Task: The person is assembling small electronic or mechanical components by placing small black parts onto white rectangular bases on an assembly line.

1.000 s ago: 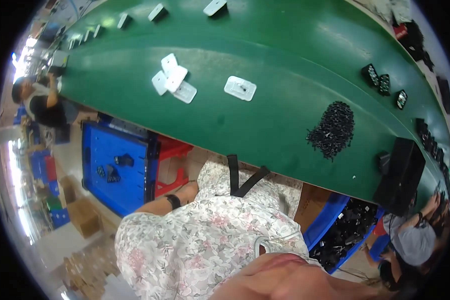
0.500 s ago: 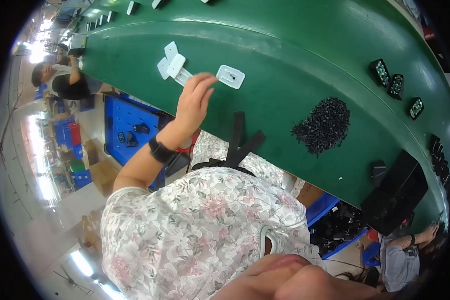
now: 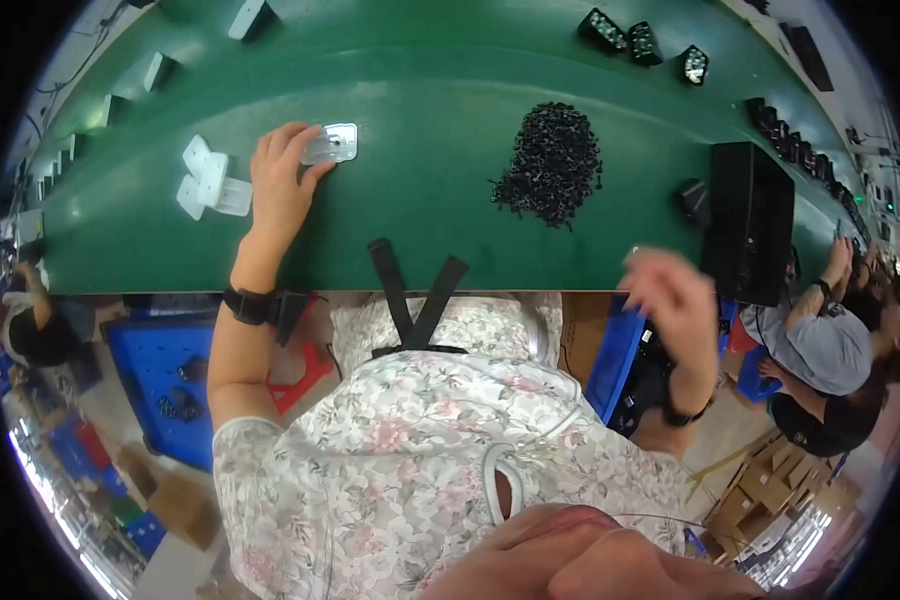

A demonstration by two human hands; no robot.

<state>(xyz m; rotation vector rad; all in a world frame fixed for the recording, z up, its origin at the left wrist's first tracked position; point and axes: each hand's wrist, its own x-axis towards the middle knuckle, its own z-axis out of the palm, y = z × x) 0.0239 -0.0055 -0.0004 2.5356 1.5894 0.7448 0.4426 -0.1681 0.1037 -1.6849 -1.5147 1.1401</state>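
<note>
My left hand (image 3: 285,175) reaches over the green bench, its thumb and fingers closed on the left end of a white rounded plastic cover (image 3: 344,142). A small dark piece lies in the cover. Left of that hand, several more white plastic covers (image 3: 210,180) lie overlapping. My right hand (image 3: 675,300) hangs over the front edge of the bench at the right, its fingers smeared by motion. Whether it holds anything cannot be made out. Farther in from it sits a heap of small black parts (image 3: 553,160).
At the right stands a black open box (image 3: 748,225), a dark block (image 3: 694,202) beside it. Black housings with green boards (image 3: 643,43) line the far right, and white-topped pieces (image 3: 158,70) the far left. Blue bins (image 3: 155,365) stand below the bench. A person in grey (image 3: 815,340) works at the right.
My view has turned, so the bench edge now runs level. My left hand has closed on the white cover it was reaching toward. My right hand has come into view, moving.
</note>
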